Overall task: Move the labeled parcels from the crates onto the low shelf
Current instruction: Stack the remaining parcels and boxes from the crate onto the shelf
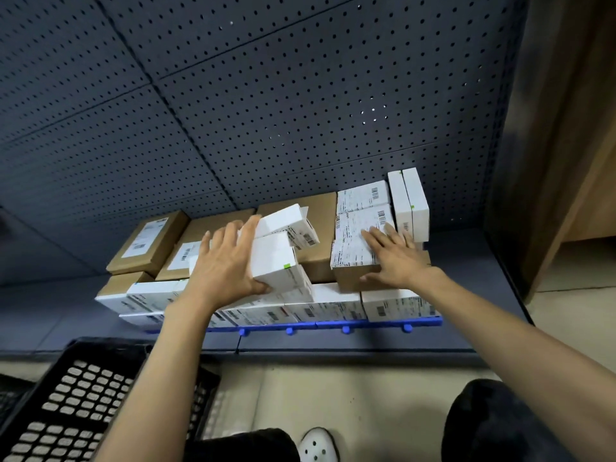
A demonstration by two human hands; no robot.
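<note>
L hand (226, 265) round white box (277, 258), R hand (396, 258) flat on barcode-labelled parcel (351, 248), txt illegible

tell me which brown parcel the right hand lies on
The brown parcel at right, its top covered by a white label, perched on the front white boxes; the right hand lies flat on it. Other brown ones sit further left.

A person's left hand (223, 265) grips a white box (273, 261) atop stacked parcels; just beside it, the right hand (396, 258) lies flat on a labeled brown carton (353, 278).
</note>
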